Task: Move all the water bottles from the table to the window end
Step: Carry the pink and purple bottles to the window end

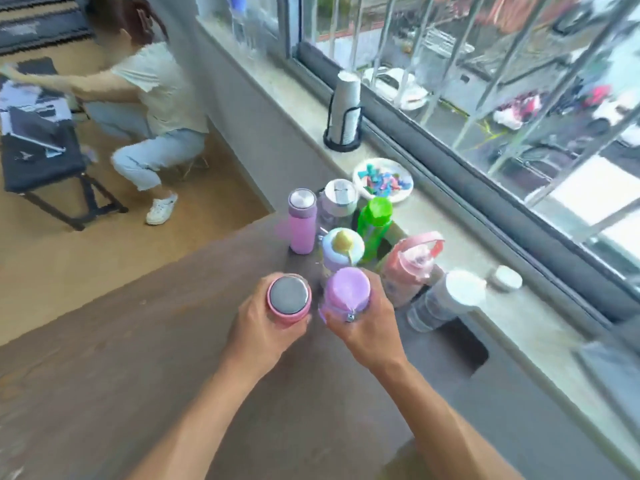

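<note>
My left hand (261,336) grips a pink bottle with a silver cap (288,297), held upright over the brown table (121,358). My right hand (367,332) grips a purple bottle (346,289) beside it. Just beyond them, at the table's end by the window, stand several bottles: a pink one with a silver top (302,221), a pale lilac one (339,200), a green one (375,220), one with a yellow knob lid (343,249), a pink handled one (412,266) and a clear one with a white lid (446,299).
The stone window sill (304,98) carries a stack of paper cups in a black holder (344,112), a white bowl of coloured clips (382,180) and a small white lid (507,278). A person crouches on the floor at the left by a black folding stand (45,161).
</note>
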